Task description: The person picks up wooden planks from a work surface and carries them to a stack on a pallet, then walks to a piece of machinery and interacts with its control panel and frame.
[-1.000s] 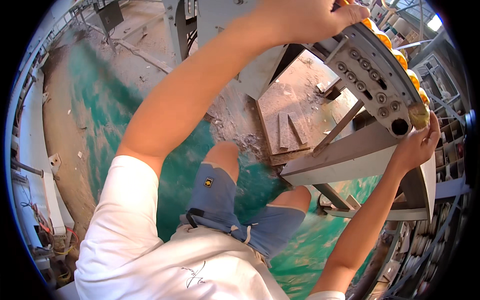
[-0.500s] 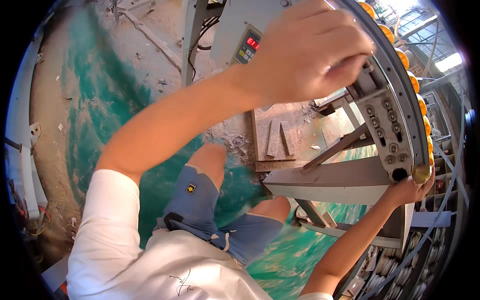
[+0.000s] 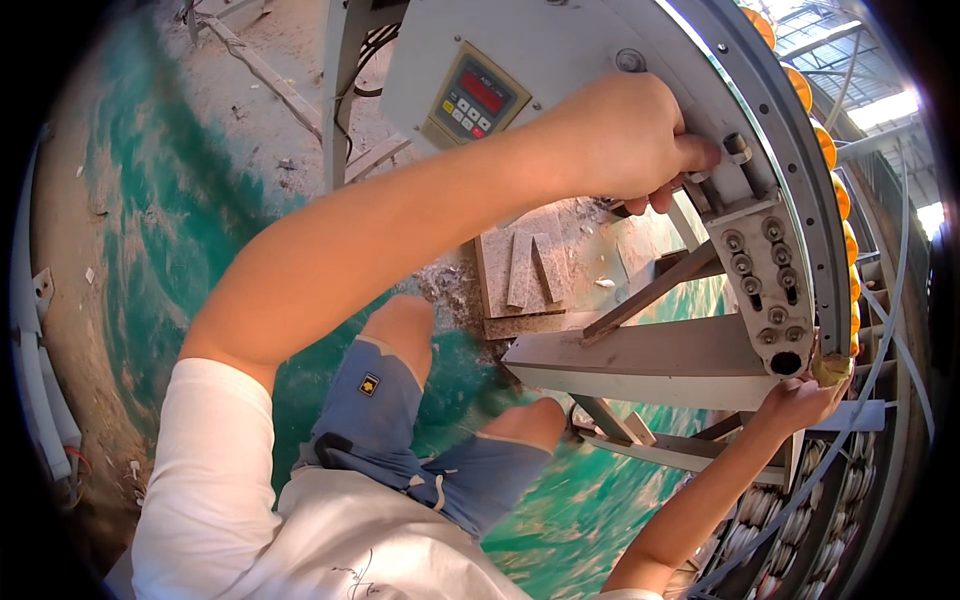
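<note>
My left hand [image 3: 640, 140] is bent over the machine's grey metal side, fingers curled and closed beside a short metal cylinder [image 3: 738, 150]. Anything in those fingers is hidden by the hand. My right hand [image 3: 803, 402] is at the lower end of the curved grey rail [image 3: 770, 130], its fingers closed round a small yellowish lump [image 3: 832, 370]. Between the hands sits a metal bracket [image 3: 762, 290] with several bolts and a round hole at its bottom. A control panel [image 3: 478, 95] with a red display and small buttons lies left of my left hand.
Orange rollers [image 3: 822, 146] line the rail's outer side. Under the machine are a grey beam [image 3: 640, 350] and diagonal struts. Boards [image 3: 530, 270] lie on the dusty green floor [image 3: 170, 180]. Racks with pale spools [image 3: 795, 510] stand at lower right, crossed by a bluish cable [image 3: 880, 380].
My left hand has dropped lower, from over the rail to beside the cylinder, uncovering more of the panel and machine side. My right hand keeps its hold on the lump. The view has shifted slightly.
</note>
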The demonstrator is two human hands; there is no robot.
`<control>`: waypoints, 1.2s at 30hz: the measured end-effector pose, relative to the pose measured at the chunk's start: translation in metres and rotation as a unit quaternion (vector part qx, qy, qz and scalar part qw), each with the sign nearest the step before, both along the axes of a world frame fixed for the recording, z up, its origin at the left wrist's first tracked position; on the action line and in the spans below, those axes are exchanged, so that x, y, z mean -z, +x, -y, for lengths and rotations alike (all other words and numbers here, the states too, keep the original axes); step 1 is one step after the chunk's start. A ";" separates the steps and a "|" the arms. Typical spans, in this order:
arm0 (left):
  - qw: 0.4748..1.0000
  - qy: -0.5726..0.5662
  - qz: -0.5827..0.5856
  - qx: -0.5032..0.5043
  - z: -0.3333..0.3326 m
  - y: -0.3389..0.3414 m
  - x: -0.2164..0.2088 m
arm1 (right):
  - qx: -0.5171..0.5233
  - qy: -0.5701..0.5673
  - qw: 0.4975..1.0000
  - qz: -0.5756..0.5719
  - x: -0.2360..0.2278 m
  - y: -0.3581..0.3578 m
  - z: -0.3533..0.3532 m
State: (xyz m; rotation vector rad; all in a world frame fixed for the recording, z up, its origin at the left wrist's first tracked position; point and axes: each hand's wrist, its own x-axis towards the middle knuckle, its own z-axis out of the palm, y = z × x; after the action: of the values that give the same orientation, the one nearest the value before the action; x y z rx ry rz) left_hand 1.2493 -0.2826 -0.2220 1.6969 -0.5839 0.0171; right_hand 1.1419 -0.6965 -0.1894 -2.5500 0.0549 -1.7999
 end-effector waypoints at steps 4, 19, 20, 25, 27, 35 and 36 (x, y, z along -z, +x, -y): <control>1.000 -0.006 -0.014 -0.010 0.004 -0.001 0.000 | 0.079 -0.059 0.995 0.007 0.002 0.001 -0.014; 0.998 0.001 -0.066 0.008 0.002 -0.005 0.000 | -0.259 0.265 0.928 0.031 -0.001 0.003 0.000; 0.997 -0.014 -0.075 0.009 0.002 -0.005 0.000 | -0.273 0.296 0.915 0.033 -0.001 0.003 -0.006; 0.994 -0.060 -0.089 0.007 0.007 -0.008 0.003 | -0.269 0.302 0.914 0.022 -0.001 0.003 -0.001; 0.995 -0.056 -0.083 -0.004 0.008 -0.009 0.004 | -0.294 0.354 0.887 0.043 -0.001 0.007 -0.014; 0.997 -0.049 -0.060 -0.026 0.011 -0.009 0.006 | -0.341 0.392 0.853 0.043 -0.002 0.009 -0.023; 0.997 -0.052 -0.059 -0.025 0.012 -0.008 0.007 | -0.346 0.392 0.851 0.040 -0.003 0.008 -0.029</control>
State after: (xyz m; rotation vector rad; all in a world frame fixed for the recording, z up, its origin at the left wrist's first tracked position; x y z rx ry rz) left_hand 1.2409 -0.2941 -0.2292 1.5999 -0.4456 -0.0177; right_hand 1.1504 -0.6673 -0.1859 -1.6113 -0.1004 -1.2258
